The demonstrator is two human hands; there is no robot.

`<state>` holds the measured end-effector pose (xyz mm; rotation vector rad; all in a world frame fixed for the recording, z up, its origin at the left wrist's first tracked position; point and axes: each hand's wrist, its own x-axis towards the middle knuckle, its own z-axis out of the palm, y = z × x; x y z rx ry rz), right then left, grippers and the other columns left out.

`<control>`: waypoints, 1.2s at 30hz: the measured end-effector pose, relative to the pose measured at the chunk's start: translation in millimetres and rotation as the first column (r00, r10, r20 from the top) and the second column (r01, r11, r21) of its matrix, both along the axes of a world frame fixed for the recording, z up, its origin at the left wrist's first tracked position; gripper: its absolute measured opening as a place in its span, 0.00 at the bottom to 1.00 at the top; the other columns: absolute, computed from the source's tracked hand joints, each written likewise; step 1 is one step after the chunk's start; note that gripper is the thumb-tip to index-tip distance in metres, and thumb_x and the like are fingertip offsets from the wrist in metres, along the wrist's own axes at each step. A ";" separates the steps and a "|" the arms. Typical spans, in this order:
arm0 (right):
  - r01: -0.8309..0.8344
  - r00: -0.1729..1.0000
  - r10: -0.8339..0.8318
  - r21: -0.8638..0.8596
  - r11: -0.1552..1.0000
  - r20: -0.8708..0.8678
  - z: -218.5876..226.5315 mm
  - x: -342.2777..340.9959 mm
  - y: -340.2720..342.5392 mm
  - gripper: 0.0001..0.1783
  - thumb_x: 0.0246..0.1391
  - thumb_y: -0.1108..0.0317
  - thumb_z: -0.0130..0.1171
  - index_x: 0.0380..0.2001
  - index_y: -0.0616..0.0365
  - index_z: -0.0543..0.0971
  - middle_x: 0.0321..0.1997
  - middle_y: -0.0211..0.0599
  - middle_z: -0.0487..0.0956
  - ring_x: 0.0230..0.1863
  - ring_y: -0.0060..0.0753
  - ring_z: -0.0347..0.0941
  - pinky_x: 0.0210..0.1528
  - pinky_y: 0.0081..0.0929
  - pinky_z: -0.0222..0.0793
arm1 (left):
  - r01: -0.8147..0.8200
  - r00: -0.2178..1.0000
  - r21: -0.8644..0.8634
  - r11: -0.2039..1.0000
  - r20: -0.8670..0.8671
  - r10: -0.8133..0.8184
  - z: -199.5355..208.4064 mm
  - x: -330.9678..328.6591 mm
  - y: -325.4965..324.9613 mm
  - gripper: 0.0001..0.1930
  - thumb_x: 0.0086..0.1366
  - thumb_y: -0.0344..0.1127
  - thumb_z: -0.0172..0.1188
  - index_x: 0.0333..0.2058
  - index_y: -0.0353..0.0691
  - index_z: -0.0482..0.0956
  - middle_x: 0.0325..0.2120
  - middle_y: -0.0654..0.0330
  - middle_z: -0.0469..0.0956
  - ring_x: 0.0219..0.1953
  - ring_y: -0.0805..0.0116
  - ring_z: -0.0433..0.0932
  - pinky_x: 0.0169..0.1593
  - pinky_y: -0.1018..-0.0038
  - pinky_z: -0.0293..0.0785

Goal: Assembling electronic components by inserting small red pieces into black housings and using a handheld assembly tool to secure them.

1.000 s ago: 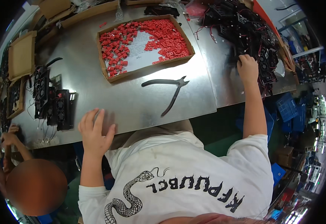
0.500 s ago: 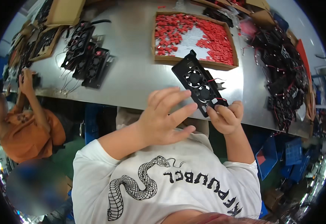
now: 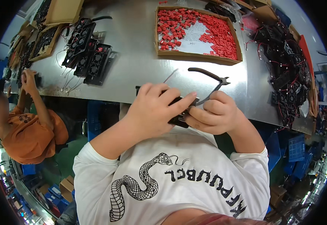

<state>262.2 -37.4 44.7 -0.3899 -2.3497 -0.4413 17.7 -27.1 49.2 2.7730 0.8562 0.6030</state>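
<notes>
A black dual-fan bracket is held between my two hands close to my body, mostly hidden by my fingers; its dark edge [image 3: 179, 120] shows below them. My left hand [image 3: 154, 107] wraps over it from the left. At the right end, my right hand [image 3: 214, 114] pinches it with curled fingers. A thin wire [image 3: 171, 75] sticks up beyond my left hand. Just past my right hand, diagonal cutters [image 3: 223, 80] lie on the metal table with handles spread; one handle runs behind my right fingers.
A cardboard tray [image 3: 199, 58] of red caps stands ahead. Several fan units [image 3: 92, 63] lie at left, more black fan brackets [image 3: 287, 75] with wires are piled at right. A person in an orange shirt [image 3: 34, 137] works at the far left along the metal table [image 3: 133, 48].
The bracket has been brought down towards me and turned, its fans now out of sight. My left hand, formerly spread beside it, has closed on it. The cutters are now uncovered.
</notes>
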 end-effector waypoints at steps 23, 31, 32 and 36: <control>-0.029 0.957 -0.169 -0.659 0.751 -0.236 4.4 -40.8 27.9 0.17 0.46 0.74 0.66 0.42 0.53 0.86 0.46 0.30 0.81 0.45 0.32 0.75 0.40 0.30 0.74 | -0.086 0.979 -0.148 0.985 0.170 0.111 -20.3 -39.1 20.0 0.34 0.43 0.40 0.76 0.50 0.44 0.73 0.42 0.56 0.77 0.45 0.51 0.77 0.47 0.58 0.75; -0.061 0.975 -0.191 -0.962 0.266 -0.114 -2.4 -34.9 50.6 0.06 0.55 0.75 0.64 0.37 0.61 0.85 0.30 0.38 0.83 0.32 0.36 0.78 0.39 0.31 0.74 | 0.233 0.931 -0.191 0.954 0.327 -0.162 -18.0 -36.1 15.7 0.46 0.45 0.40 0.77 0.64 0.44 0.68 0.43 0.55 0.79 0.44 0.49 0.79 0.48 0.57 0.75; 0.028 0.993 -0.114 -0.893 0.450 -0.027 1.4 -41.2 56.2 0.05 0.55 0.75 0.64 0.36 0.60 0.85 0.31 0.39 0.83 0.31 0.38 0.78 0.37 0.30 0.73 | 0.261 0.951 -0.220 0.940 0.225 -0.212 -16.0 -36.5 15.4 0.43 0.43 0.41 0.79 0.60 0.41 0.72 0.44 0.55 0.79 0.47 0.48 0.79 0.50 0.56 0.75; 0.100 0.993 -0.103 -0.829 0.550 0.052 -6.5 -42.6 89.9 0.07 0.52 0.72 0.67 0.36 0.60 0.85 0.35 0.40 0.83 0.33 0.41 0.79 0.39 0.34 0.74 | 0.094 0.951 -0.163 0.982 0.305 -0.040 -27.2 -45.6 12.8 0.41 0.43 0.42 0.78 0.57 0.40 0.73 0.45 0.54 0.79 0.47 0.47 0.78 0.53 0.56 0.75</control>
